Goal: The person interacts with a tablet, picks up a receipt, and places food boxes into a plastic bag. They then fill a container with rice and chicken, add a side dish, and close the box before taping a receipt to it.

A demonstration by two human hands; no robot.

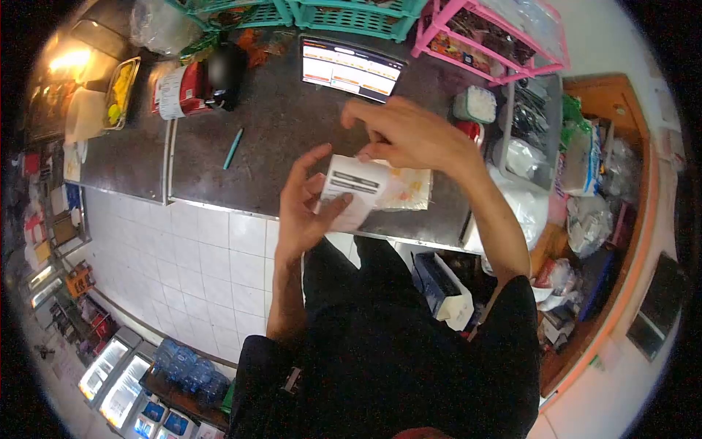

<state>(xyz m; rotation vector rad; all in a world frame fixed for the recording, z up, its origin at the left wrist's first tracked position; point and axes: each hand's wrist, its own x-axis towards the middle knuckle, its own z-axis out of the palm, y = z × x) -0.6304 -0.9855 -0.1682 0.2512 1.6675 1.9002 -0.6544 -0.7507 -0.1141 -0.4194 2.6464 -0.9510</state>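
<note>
My left hand (303, 212) grips a white printed receipt (356, 183), with its thumb pressed across the front. Dark printed bars show on the paper's upper half. Above it, my right hand (413, 135) has its index finger bent outward, while the thumb and another fingertip pinch the receipt's top edge. Behind the paper, a flat sheet with an orange and yellow pattern (412, 192) lies on the dark counter (281, 157), partly hidden by the receipt. A lit tablet (351, 67) stands just beyond my hands.
A teal pen (233, 148) lies to the left, near a red package with a receipt on it (179, 89). Teal baskets (355, 20) and a pink rack (486, 44) line the back. On the right are a small white-filled tub (476, 104) and a grey bin (537, 113).
</note>
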